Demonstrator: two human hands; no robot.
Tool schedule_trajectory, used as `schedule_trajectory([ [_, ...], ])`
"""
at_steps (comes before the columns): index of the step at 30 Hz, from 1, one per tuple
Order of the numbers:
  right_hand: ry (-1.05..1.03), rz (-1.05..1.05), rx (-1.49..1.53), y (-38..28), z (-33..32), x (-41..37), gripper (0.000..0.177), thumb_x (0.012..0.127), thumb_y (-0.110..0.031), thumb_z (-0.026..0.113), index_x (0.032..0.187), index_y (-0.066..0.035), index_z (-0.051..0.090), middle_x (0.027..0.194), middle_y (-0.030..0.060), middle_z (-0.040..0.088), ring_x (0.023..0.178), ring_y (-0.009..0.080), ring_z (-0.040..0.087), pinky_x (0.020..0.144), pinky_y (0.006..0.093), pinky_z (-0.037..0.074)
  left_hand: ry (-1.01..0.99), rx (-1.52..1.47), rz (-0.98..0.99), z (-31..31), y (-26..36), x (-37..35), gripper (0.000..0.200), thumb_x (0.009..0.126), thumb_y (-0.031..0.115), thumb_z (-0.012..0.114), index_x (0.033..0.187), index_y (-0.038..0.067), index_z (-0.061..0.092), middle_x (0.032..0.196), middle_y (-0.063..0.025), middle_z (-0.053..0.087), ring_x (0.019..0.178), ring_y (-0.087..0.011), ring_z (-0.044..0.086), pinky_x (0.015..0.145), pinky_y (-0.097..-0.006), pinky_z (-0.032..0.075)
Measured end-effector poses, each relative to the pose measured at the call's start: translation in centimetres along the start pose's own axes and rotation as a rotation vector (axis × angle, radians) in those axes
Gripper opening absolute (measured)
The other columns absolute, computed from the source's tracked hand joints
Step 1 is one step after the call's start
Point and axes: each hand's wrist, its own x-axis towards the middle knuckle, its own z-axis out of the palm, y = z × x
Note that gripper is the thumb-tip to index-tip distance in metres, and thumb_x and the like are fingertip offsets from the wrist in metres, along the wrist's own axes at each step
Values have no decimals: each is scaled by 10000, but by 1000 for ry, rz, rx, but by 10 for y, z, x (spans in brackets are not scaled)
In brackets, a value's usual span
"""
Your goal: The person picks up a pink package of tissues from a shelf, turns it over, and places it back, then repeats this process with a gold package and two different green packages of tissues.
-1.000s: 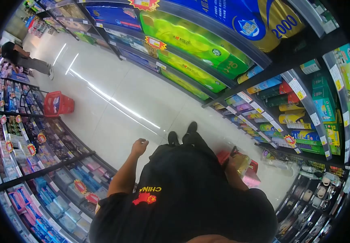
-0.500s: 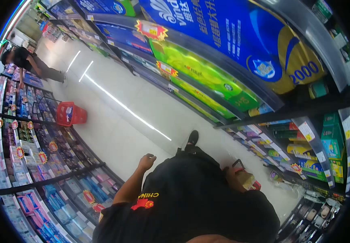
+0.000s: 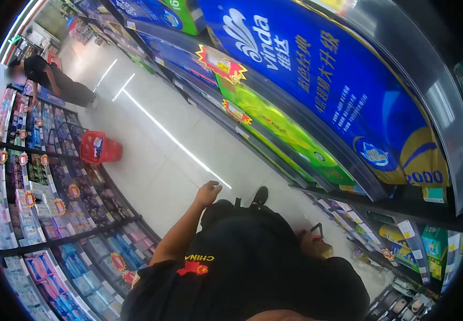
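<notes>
My left hand (image 3: 208, 193) hangs in front of my left side above the pale floor, fingers loosely curled with nothing visible in them. Low on my right side, half hidden by my dark shirt (image 3: 253, 262), my right hand (image 3: 310, 245) is at the black handle (image 3: 317, 231) of what looks like a red shopping basket. The fingers seem closed round it, though details are blurred. Something beige (image 3: 326, 250) shows beside that hand. Nearest on the right are shelves with a large blue Vinda tissue pack (image 3: 317, 75) and green packs (image 3: 285, 131).
A red basket (image 3: 103, 148) stands on the aisle floor (image 3: 162, 160) by the left shelves (image 3: 54, 187), which hold many small packets. Farther up the aisle, a person (image 3: 54, 80) in dark clothes leans toward those shelves. Goods hang on a rack (image 3: 400, 305) at lower right.
My left hand has swung forward and slightly right. The right hand and its basket are more hidden. In view, the right shelves have shifted down and right; the distant person and floor basket look slightly nearer.
</notes>
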Motion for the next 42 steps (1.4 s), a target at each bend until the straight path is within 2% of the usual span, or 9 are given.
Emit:
schedule_trajectory([
  [4,40,-2,15,-14,22,-8,248,989,-305,478,820,-136,544,689,42,546,592,236,563,545,395,510,-11,221,165,-15,-22,-6,564,896,456,631,1222,-4,642,1073,-224,718,1016,-353,692,913,-427,526],
  [12,158,-9,146,-16,86,-37,255,985,-308,486,802,-138,540,683,43,542,588,235,560,548,398,514,33,125,-234,-118,-159,51,516,878,423,648,1135,-22,691,1153,-243,691,1138,-374,640,982,-423,492],
  [19,333,49,323,-28,187,-78,263,981,-311,492,787,-140,536,679,43,538,585,235,557,550,401,517,54,-26,-183,-197,-128,85,507,891,367,646,1193,-40,656,944,-202,728,828,-253,709,797,-372,551],
  [21,421,103,369,-55,244,-114,265,980,-312,494,782,-140,534,677,43,537,584,234,556,551,402,518,23,-56,-125,-208,-117,84,510,896,374,641,1199,-37,652,1005,-225,725,933,-297,708,852,-379,543],
  [23,410,92,373,-62,285,-129,267,979,-312,496,778,-141,533,676,44,536,583,234,555,552,403,519,13,-44,-59,-221,-121,83,515,899,383,633,1198,-36,653,1054,-244,715,996,-335,698,889,-394,534],
  [26,-298,-242,373,10,256,-40,251,969,-338,509,828,-140,572,720,47,575,650,231,592,600,416,524,3,7,-39,-240,-132,76,524,900,397,621,1197,-33,653,1105,-264,700,1055,-372,678,928,-414,520],
  [29,-389,-57,439,5,285,-39,241,966,-336,504,833,-149,577,743,43,593,672,222,602,592,402,511,31,24,-95,-255,-177,70,534,892,420,610,1181,-25,668,1152,-264,683,1121,-387,645,972,-428,497],
  [32,16,-4,432,-16,331,-60,237,967,-330,495,848,-148,590,739,36,591,658,216,587,586,368,491,63,24,-230,-260,-244,64,527,881,430,617,1150,-18,690,1178,-246,678,1150,-390,625,996,-442,479],
  [42,-16,-153,-583,-54,373,13,290,940,-357,552,959,-75,617,871,166,656,827,348,642,701,444,507,89,-68,-368,-285,-256,55,496,874,403,644,1109,-29,706,1086,-254,705,1068,-370,667,947,-415,507],
])
